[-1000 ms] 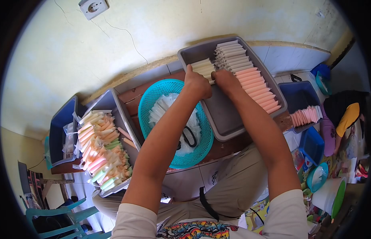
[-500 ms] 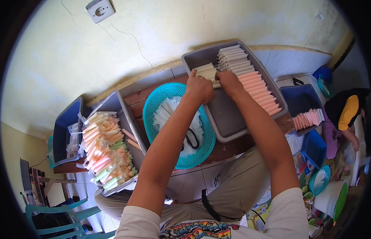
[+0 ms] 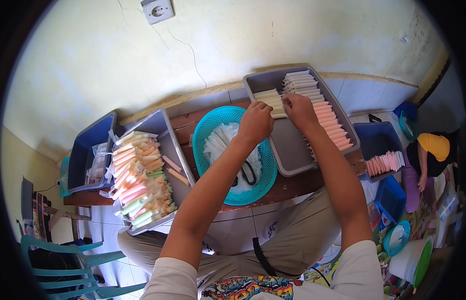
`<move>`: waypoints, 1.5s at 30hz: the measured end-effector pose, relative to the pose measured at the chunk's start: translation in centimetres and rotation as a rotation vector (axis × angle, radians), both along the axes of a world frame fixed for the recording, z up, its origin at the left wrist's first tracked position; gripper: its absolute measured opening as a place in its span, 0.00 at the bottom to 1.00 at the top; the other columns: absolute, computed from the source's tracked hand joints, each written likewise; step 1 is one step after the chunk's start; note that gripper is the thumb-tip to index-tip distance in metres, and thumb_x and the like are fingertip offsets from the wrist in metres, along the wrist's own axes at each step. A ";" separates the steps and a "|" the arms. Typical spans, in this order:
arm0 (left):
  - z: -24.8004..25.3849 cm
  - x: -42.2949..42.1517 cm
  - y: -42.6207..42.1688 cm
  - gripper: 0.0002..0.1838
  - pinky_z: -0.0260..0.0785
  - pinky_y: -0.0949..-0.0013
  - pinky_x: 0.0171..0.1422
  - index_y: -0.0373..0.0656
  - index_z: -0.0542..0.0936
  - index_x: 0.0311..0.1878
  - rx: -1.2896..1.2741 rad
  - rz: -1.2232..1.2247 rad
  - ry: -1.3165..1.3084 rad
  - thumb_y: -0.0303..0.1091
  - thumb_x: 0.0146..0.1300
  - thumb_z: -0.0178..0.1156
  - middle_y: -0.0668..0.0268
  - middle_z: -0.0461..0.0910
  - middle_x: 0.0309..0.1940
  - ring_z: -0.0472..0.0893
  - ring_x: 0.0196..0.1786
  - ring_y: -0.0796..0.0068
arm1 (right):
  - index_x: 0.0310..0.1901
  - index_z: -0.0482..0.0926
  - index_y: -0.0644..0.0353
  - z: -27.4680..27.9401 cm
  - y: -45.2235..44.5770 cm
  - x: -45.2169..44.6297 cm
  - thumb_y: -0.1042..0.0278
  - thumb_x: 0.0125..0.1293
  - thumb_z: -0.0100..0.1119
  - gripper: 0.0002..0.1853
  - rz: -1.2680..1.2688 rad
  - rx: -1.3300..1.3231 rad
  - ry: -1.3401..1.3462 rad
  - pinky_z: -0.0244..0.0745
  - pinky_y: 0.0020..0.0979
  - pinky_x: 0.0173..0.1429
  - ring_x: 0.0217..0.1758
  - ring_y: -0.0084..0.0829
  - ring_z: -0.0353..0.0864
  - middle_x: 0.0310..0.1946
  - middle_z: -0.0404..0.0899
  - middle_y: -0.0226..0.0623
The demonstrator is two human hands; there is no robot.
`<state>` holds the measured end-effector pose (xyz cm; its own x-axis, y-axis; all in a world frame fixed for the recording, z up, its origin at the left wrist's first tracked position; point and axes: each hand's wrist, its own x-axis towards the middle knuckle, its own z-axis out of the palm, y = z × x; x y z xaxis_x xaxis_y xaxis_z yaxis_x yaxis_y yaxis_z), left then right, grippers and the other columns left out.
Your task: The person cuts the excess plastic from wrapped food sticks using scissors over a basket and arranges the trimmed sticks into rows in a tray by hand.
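Note:
Over the grey tray (image 3: 289, 155), my left hand (image 3: 257, 121) is closed, fingers curled down near the left ends of cream-coloured filled plastic tubes (image 3: 267, 97). My right hand (image 3: 300, 112) is pinched at their right ends; what either hand's fingertips hold is hidden or too small to make out. Rows of white tubes (image 3: 299, 82) and pink-orange tubes (image 3: 332, 124) lie in the same tray, right of the cream ones. Just left of the tray stands a turquoise mesh basket (image 3: 267, 189) containing clear plastic bags (image 3: 220, 142) and black-handled scissors (image 3: 248, 172).
At the left, a grey tray (image 3: 169, 132) holds a heap of colourful filled tubes (image 3: 140, 182), beside a blue bin (image 3: 79, 150). On the right are a blue bin (image 3: 375, 135) with pink tubes and a seated person (image 3: 433, 147). A green chair (image 3: 63, 260) stands lower left.
My view has shifted, so the scene sits lower and farther right. Both hands have moved slightly left relative to the tray, and the right fingers now show as a pinch.

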<state>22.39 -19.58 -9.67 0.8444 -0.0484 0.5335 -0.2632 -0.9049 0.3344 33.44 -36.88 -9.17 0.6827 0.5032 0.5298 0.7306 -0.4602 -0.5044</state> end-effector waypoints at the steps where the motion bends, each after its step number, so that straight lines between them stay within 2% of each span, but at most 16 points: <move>1: -0.1 -0.7 0.1 0.13 0.72 0.49 0.77 0.37 0.88 0.49 -0.008 -0.021 -0.059 0.26 0.63 0.63 0.52 0.88 0.52 0.83 0.62 0.50 | 0.48 0.88 0.65 0.4 -0.1 -0.5 0.79 0.66 0.62 0.12 0.007 0.001 -0.001 0.85 0.48 0.56 0.49 0.54 0.90 0.43 0.90 0.55; 3: 0.1 -1.9 0.4 0.13 0.70 0.47 0.78 0.37 0.88 0.52 -0.016 -0.028 -0.119 0.26 0.65 0.64 0.52 0.87 0.54 0.83 0.64 0.50 | 0.50 0.88 0.67 1.2 0.1 -1.5 0.80 0.64 0.68 0.13 0.029 0.090 0.064 0.88 0.42 0.53 0.47 0.48 0.93 0.41 0.91 0.52; 5: 1.0 -3.6 0.6 0.15 0.68 0.42 0.80 0.39 0.86 0.56 -0.040 0.009 -0.137 0.27 0.67 0.65 0.53 0.86 0.58 0.83 0.65 0.50 | 0.51 0.88 0.67 2.5 0.6 -3.0 0.79 0.65 0.69 0.13 0.041 0.126 0.103 0.89 0.39 0.53 0.46 0.44 0.94 0.42 0.91 0.51; 9: 2.8 -6.3 1.8 0.15 0.67 0.37 0.80 0.41 0.86 0.58 -0.096 0.061 -0.122 0.29 0.69 0.65 0.55 0.87 0.57 0.85 0.62 0.49 | 0.52 0.87 0.69 4.2 1.9 -6.2 0.78 0.67 0.71 0.13 0.102 0.219 0.115 0.91 0.35 0.52 0.46 0.38 0.95 0.45 0.91 0.49; 22: 6.9 -18.0 9.4 0.15 0.70 0.36 0.77 0.42 0.86 0.57 -0.107 0.229 -0.208 0.30 0.68 0.69 0.55 0.89 0.51 0.88 0.55 0.47 | 0.54 0.87 0.64 6.3 8.3 -17.7 0.78 0.69 0.69 0.12 0.411 0.230 0.087 0.90 0.35 0.51 0.45 0.38 0.95 0.46 0.91 0.47; 25: 8.2 -20.7 11.9 0.15 0.70 0.35 0.76 0.41 0.86 0.56 -0.110 0.275 -0.217 0.30 0.68 0.69 0.55 0.89 0.51 0.88 0.55 0.46 | 0.53 0.87 0.67 6.2 10.5 -18.9 0.80 0.70 0.69 0.12 0.454 0.192 0.106 0.90 0.33 0.56 0.50 0.34 0.95 0.49 0.91 0.47; 27: 8.4 -22.4 13.5 0.15 0.69 0.35 0.77 0.41 0.86 0.56 -0.109 0.332 -0.210 0.29 0.68 0.69 0.54 0.89 0.52 0.88 0.55 0.46 | 0.53 0.87 0.64 6.2 12.4 -20.0 0.79 0.68 0.70 0.13 0.518 0.238 0.058 0.89 0.34 0.50 0.46 0.37 0.95 0.45 0.91 0.46; 28: 8.3 -23.2 14.3 0.14 0.73 0.40 0.73 0.40 0.87 0.55 -0.084 0.357 -0.243 0.28 0.67 0.70 0.54 0.89 0.51 0.87 0.54 0.45 | 0.53 0.87 0.64 6.3 13.4 -20.5 0.79 0.68 0.70 0.13 0.531 0.236 0.057 0.89 0.34 0.50 0.46 0.37 0.95 0.45 0.91 0.46; 29: 8.3 -24.1 15.0 0.14 0.73 0.40 0.73 0.40 0.87 0.55 -0.083 0.369 -0.245 0.28 0.67 0.70 0.54 0.89 0.51 0.87 0.54 0.45 | 0.53 0.87 0.64 6.3 14.3 -21.1 0.79 0.68 0.70 0.13 0.570 0.247 0.064 0.90 0.34 0.51 0.46 0.37 0.95 0.44 0.91 0.46; 31: 8.5 -25.8 16.2 0.14 0.76 0.45 0.67 0.39 0.87 0.54 -0.095 0.399 -0.242 0.26 0.65 0.70 0.53 0.89 0.49 0.87 0.51 0.45 | 0.53 0.87 0.64 6.4 16.1 -22.3 0.80 0.68 0.70 0.13 0.617 0.254 0.073 0.90 0.34 0.51 0.46 0.37 0.94 0.44 0.91 0.45; 32: 8.4 -26.6 16.9 0.14 0.77 0.49 0.60 0.38 0.87 0.54 -0.085 0.403 -0.249 0.24 0.65 0.69 0.52 0.89 0.48 0.86 0.49 0.45 | 0.54 0.86 0.64 6.4 17.0 -22.8 0.80 0.68 0.70 0.14 0.636 0.265 0.091 0.90 0.33 0.51 0.45 0.37 0.94 0.44 0.91 0.45; 39: 8.1 -31.1 22.2 0.12 0.81 0.56 0.57 0.38 0.88 0.53 -0.109 0.511 -0.221 0.24 0.67 0.69 0.53 0.90 0.47 0.89 0.50 0.49 | 0.55 0.85 0.64 6.5 24.4 -26.6 0.77 0.68 0.73 0.15 0.732 0.268 0.138 0.91 0.33 0.53 0.46 0.38 0.94 0.45 0.90 0.46; 43: 7.2 -34.3 26.0 0.11 0.82 0.57 0.56 0.40 0.89 0.51 -0.100 0.473 -0.185 0.18 0.68 0.66 0.54 0.90 0.48 0.90 0.51 0.50 | 0.56 0.85 0.62 5.6 28.8 -27.5 0.75 0.66 0.75 0.17 0.803 0.278 0.105 0.90 0.36 0.50 0.43 0.40 0.92 0.43 0.89 0.44; 45: 6.8 -35.9 27.3 0.12 0.82 0.57 0.56 0.39 0.90 0.50 -0.123 0.520 -0.151 0.16 0.67 0.65 0.54 0.90 0.48 0.90 0.51 0.50 | 0.55 0.86 0.63 5.5 30.5 -27.7 0.77 0.68 0.74 0.15 0.780 0.176 0.126 0.91 0.34 0.53 0.44 0.38 0.93 0.44 0.90 0.44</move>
